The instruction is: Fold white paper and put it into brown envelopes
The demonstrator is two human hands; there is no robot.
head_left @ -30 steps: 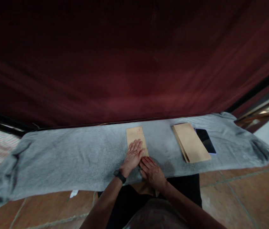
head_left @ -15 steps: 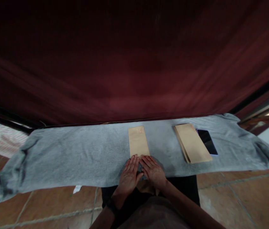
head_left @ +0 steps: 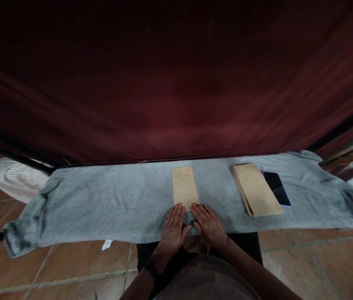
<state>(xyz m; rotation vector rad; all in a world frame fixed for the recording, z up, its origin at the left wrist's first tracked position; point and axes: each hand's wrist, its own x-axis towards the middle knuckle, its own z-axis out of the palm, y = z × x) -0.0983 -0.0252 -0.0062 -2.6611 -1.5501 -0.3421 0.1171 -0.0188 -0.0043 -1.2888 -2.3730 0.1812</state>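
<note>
A single brown paper envelope (head_left: 185,187) lies flat on the grey cloth (head_left: 116,200), a small red mark near its far right corner. My left hand (head_left: 172,229) rests palm down, fingers stretched over the envelope's near left corner. On the near right corner lie the fingertips of my right hand (head_left: 208,225), also flat and stretched out. Neither hand grips anything. To the right sits a stack of brown envelopes (head_left: 259,191), slightly fanned at its left edge.
A phone (head_left: 276,187) with a dark screen lies right of the stack. A dark red curtain-like surface (head_left: 176,104) rises behind the cloth. Below is a tiled floor (head_left: 76,266) with a white scrap (head_left: 107,244). Striped fabric (head_left: 20,179) is at the far left.
The view has shifted slightly, so the cloth and objects appear a little further right. My hands have moved slightly apart on the envelope's near edge.
</note>
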